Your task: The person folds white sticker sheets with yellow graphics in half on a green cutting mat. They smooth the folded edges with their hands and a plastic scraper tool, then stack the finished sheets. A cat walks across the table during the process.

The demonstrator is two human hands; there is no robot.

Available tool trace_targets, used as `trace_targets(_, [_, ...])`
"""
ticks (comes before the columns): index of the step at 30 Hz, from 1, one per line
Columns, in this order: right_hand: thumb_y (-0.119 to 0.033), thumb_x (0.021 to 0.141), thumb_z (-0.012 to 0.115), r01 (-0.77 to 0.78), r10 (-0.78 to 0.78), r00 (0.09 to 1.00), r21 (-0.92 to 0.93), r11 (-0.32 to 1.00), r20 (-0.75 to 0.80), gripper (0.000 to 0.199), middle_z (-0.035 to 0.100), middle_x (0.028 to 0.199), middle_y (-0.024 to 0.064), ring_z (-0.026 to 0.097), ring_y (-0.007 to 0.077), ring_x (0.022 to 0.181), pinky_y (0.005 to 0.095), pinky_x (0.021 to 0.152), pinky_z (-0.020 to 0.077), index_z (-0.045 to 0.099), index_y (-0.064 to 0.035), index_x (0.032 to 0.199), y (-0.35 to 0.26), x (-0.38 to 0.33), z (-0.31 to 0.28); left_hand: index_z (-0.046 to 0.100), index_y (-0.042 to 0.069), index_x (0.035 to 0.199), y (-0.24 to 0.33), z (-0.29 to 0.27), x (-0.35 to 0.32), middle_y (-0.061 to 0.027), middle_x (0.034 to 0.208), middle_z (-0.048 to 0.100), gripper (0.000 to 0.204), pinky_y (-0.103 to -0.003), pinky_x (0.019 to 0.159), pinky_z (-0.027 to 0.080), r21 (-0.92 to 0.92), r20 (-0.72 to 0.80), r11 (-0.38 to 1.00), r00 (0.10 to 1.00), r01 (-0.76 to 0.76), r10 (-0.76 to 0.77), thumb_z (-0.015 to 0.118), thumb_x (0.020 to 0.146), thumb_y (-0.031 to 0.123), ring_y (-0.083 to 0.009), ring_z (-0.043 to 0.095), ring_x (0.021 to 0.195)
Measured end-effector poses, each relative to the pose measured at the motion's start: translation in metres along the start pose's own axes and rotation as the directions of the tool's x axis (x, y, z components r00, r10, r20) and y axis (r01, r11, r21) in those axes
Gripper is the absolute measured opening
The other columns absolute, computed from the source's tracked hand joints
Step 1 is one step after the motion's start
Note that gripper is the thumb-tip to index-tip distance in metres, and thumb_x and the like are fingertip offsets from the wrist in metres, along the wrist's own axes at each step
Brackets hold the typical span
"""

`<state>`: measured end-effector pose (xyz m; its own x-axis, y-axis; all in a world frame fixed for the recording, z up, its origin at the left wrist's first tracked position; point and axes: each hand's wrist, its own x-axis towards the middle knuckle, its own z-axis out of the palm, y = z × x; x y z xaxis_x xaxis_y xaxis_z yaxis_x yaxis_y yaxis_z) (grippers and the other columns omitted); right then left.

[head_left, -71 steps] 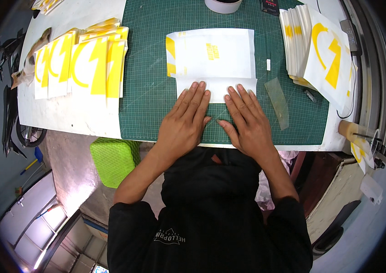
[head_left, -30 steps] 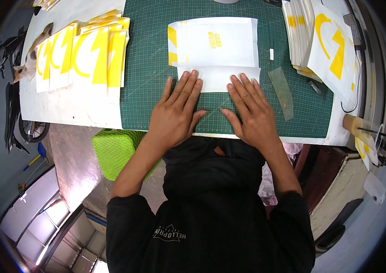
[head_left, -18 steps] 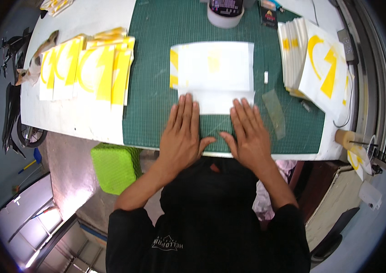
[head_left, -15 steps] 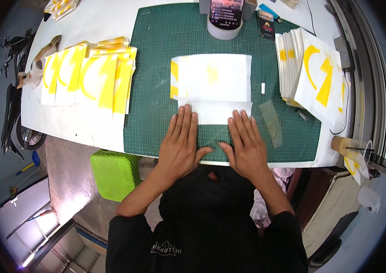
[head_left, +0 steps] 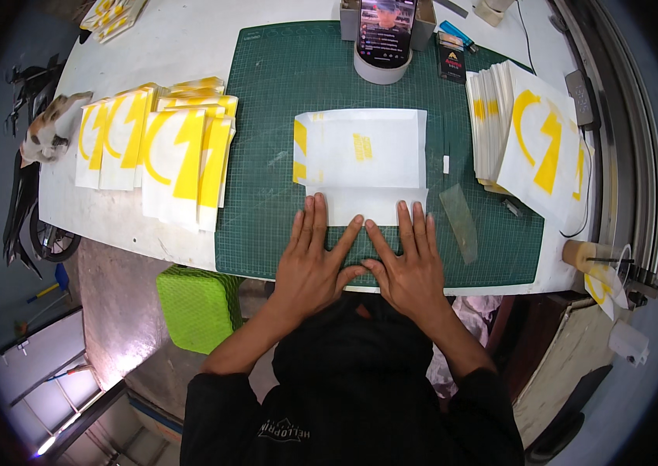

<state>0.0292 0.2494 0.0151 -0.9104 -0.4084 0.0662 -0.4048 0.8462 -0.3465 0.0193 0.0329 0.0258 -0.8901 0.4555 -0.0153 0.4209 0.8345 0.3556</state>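
Note:
A white sheet of paper [head_left: 329,159] with yellow print lies on the green cutting mat [head_left: 267,233]. Its left edge is folded over, showing yellow stripes, and a crease crosses it above its near strip. My left hand [head_left: 315,247] rests on the left part of that strip, fingers spread, palm down. On the right part lies my right hand [head_left: 405,260], flat with fingers apart. The two index fingertips nearly meet at the strip's near edge, and the thumbs come close together below. Neither hand grips anything.
Printed white-and-yellow paper pieces [head_left: 177,159] are stacked at left, beside a cat [head_left: 53,132]. Another stack [head_left: 492,116] stands at right. A phone [head_left: 385,35] sits in a white round holder. A translucent strip [head_left: 459,221] lies right of the sheet. A cup [head_left: 581,255] hangs near the right edge.
Both hands have shifted inward along the near strip, and their index fingers have spread toward each other. The cat has turned its head. The whole view has tipped slightly.

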Motion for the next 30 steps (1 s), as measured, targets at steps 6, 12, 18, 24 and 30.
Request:
trace_targets(6, [-0.045,0.102,0.063,-0.084,0.081,0.996,-0.164,0.983,-0.02,0.052,0.033,0.168,0.0228,0.026,0.046,0.157,0.0755,0.121,0.0129,0.062,-0.0194,0.147,0.033,-0.021,-0.018,0.045,0.021,0.161,-0.026,-0.012,-0.021,-0.031,0.167,0.029,0.076,-0.063,0.125,0.022,0.131,0.042,0.989,0.996,0.073,-0.079,0.063,0.097,0.056,-0.0471,0.028,0.157])
trace_targets(12, [-0.026,0.098,0.071,-0.161,0.155,0.954,-0.001,0.987,-0.257,0.032,0.044,0.16,0.0239,0.031,0.0473,0.154,0.0805,0.118,0.0065,0.075,-0.0122,0.127,0.037,-0.011,-0.011,0.062,0.011,0.146,-0.043,-0.028,-0.014,-0.023,0.165,0.039,0.057,-0.065,0.123,0.022,0.032,-0.071,0.999,0.997,-0.024,0.026,0.057,0.102,0.047,-0.0455,0.033,0.154])
trace_targets(18, [-0.028,0.093,0.076,-0.261,0.237,0.854,0.012,0.965,-0.462,0.034,0.048,0.153,0.0277,0.034,0.0509,0.151,0.0823,0.116,0.0047,0.071,-0.0081,0.12,-0.021,0.028,0.025,0.071,0.005,0.13,-0.062,-0.037,-0.003,-0.0103,0.157,0.055,0.057,-0.058,0.124,0.022,-0.156,-0.064,0.982,0.993,-0.104,0.095,0.04,0.108,0.047,-0.0376,0.04,0.152])
trace_targets(24, [-0.035,0.094,0.075,-0.355,0.331,0.849,0.02,0.935,-0.413,0.049,0.038,0.159,0.0266,0.024,0.0486,0.156,0.0806,0.117,0.0003,0.065,-0.0079,0.133,-0.029,0.036,0.025,0.073,0.01,0.13,-0.06,-0.026,-0.007,-0.0094,0.156,0.056,0.049,-0.062,0.124,0.019,-0.093,-0.088,0.993,0.994,-0.074,0.066,0.047,0.106,0.044,-0.0374,0.039,0.152])
trace_targets(30, [-0.032,0.093,0.076,-0.503,0.443,0.777,-0.016,0.864,-0.448,0.053,0.034,0.161,0.0291,0.017,0.049,0.158,0.0815,0.116,-0.0022,0.062,-0.0071,0.138,0.034,0.002,-0.01,0.074,0.01,0.126,-0.061,-0.026,-0.008,-0.0131,0.156,0.054,0.041,-0.06,0.123,0.022,-0.032,-0.144,0.995,0.985,-0.096,0.091,0.065,0.099,0.039,-0.0394,0.041,0.149])
